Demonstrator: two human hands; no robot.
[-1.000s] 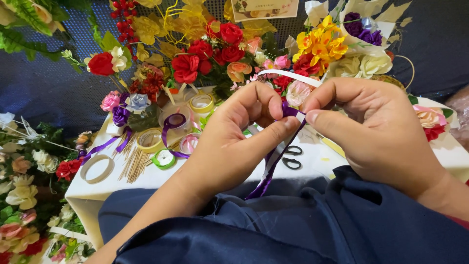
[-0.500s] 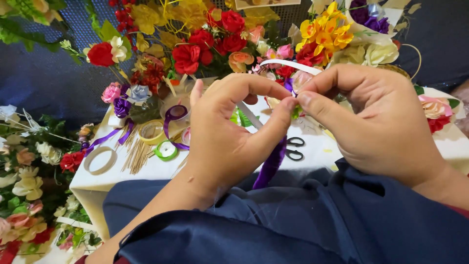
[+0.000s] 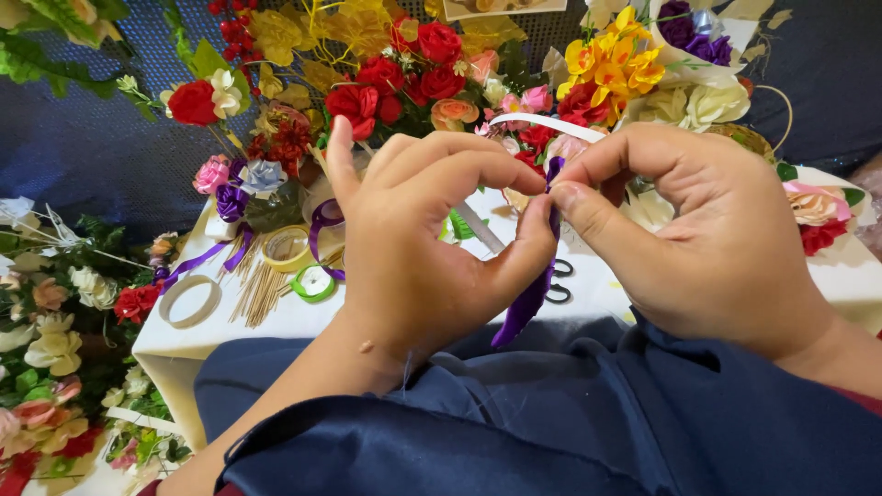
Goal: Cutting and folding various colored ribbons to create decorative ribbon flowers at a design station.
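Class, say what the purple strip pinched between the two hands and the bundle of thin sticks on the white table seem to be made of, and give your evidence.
Purple strip: probably satin ribbon; it hangs limp with a soft sheen. Thin sticks: likely wood or bamboo; pale tan, matt, straight.

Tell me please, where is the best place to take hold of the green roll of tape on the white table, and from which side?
Take the green roll of tape by its outer rim, coming from above. It lies flat on the white table with the hole facing up, so two opposite sides of the rim are free for a grip. The bundle of thin sticks lies close on its left, so approaching from the right side looks easier.
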